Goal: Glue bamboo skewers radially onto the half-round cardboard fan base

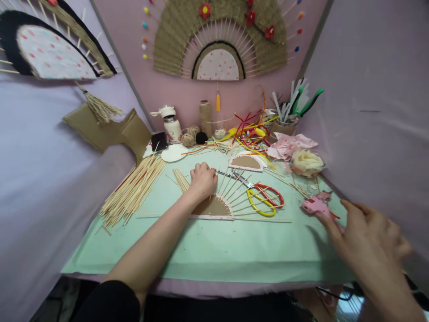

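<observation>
My left hand (203, 181) rests with curled fingers on the upper edge of a cardboard half-disc (217, 206) trimmed in pink and white. What its fingertips press is hidden under the hand. Thin wooden sticks (241, 197) fan out from the half-disc to the right, and several more (181, 179) lie just left of the hand. Scissors (258, 190) with red and yellow handles lie partly under the fanned sticks. At the right, my right hand (372, 237), blurred by motion, is around the handle of a pink glue gun (315, 204) low over the table's right edge.
A pile of sticks (134, 190) lies at the left. A second half-disc (246, 162) sits behind the scissors. Along the back are a white bottle (172, 127), twine (191, 135), coloured pipe cleaners (248, 132) and a pot of glue sticks (284, 127). A cream flower (307, 162) stands right.
</observation>
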The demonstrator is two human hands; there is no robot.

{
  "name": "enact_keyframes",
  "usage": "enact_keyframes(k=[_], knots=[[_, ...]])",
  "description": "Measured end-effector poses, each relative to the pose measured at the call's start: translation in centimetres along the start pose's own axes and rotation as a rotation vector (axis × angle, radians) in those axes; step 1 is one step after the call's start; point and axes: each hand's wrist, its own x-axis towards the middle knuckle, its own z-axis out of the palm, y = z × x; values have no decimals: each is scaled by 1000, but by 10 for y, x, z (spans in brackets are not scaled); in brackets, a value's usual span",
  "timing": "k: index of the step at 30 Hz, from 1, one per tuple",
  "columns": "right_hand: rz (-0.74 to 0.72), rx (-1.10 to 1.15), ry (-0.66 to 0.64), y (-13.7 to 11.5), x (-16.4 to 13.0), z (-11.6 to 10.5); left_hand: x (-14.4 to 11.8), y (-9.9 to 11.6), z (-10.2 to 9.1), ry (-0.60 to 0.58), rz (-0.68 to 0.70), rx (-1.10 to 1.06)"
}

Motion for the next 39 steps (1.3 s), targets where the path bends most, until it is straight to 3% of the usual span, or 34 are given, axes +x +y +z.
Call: enact_keyframes(k=[11, 24, 39], knots=[[-14, 228, -39, -15, -1, 5, 8, 6, 7, -28, 46, 63], [2, 234, -92, -20, 0, -3, 11, 6, 15, -16, 54, 82], [-126, 311, -2, -18, -3, 7, 11, 5, 13, -24, 59, 97]])
